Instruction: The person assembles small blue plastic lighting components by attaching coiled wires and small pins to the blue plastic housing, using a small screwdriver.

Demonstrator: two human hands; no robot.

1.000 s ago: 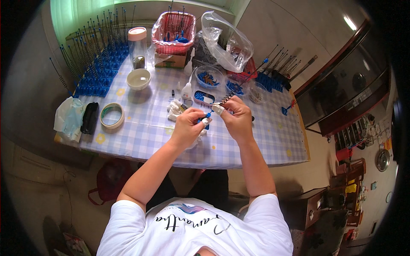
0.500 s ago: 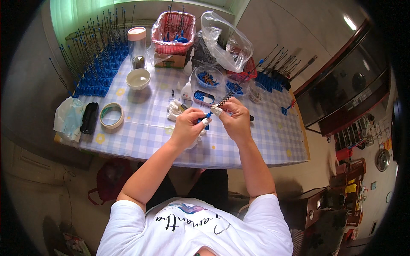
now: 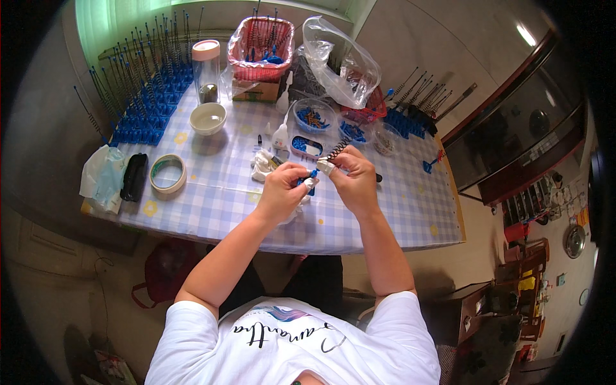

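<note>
White T-shirt (image 3: 256,351), probably dark trousers (image 3: 317,277)

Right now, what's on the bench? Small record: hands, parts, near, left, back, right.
left hand: fingers pinch a blue piece
right hand: fingers on a black spring
wraps: white wrap on the right hand, another on the left
near: tin of blue bits, glue bottle
left: tape roll, black case
back: bowl, lined red basket
right: dark springs upright on blue bases
cloth: blue-white check, yellow flowers
</note>
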